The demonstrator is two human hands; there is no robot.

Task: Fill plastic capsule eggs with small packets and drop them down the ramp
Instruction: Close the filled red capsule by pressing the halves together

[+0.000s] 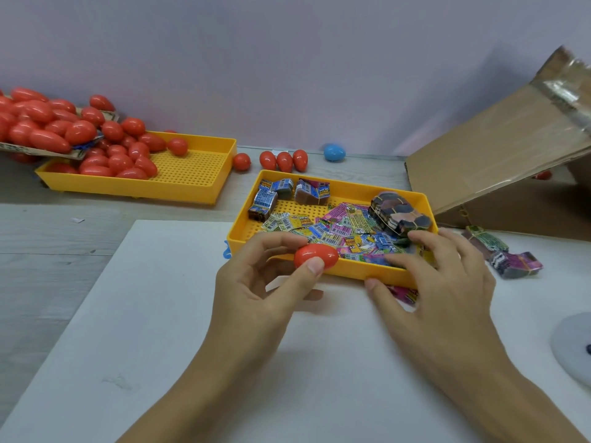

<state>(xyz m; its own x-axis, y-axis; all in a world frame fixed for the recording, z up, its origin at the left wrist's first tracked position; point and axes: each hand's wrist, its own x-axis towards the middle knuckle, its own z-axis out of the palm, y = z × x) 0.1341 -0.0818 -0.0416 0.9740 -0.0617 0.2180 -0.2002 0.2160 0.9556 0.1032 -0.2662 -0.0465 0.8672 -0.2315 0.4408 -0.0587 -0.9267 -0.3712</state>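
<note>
A: What lies nearest?

B: A flat white board (166, 330) on the pale wood-grain tabletop (48, 231), with both forearms reaching over it. The left hand (256, 282) pinches a closed red plastic capsule egg (316, 255) between thumb and fingertips, just at the near rim of the yellow perforated plastic tray of packets (351, 272).

A: And the other hand?

B: The right hand (441, 276) is spread, fingers relaxed and fairly straight, reaching over the tray's near right corner. The fingertips are among the loose small colourful printed packets (339, 228); the thumb rests outside the rim. Whether a packet is caught under the fingers, I cannot tell.

A: What else sits in that tray?

B: Banded bundles of packets: blue ones (265, 199) at the far left, a brownish one (311, 191) beside them, a dark patterned stack (398, 214) at the right.

A: Beyond it?

B: To the right, two more bundles (511, 262) on the board, then the slanted brown cardboard ramp (499, 148). Behind the tray, four loose red eggs (283, 160) and one blue plastic egg (334, 152) near the wall. Far left, a second yellow perforated tray (192, 174) with a heap of red capsule eggs (64, 129) spilling into it from a piece of cardboard.
</note>
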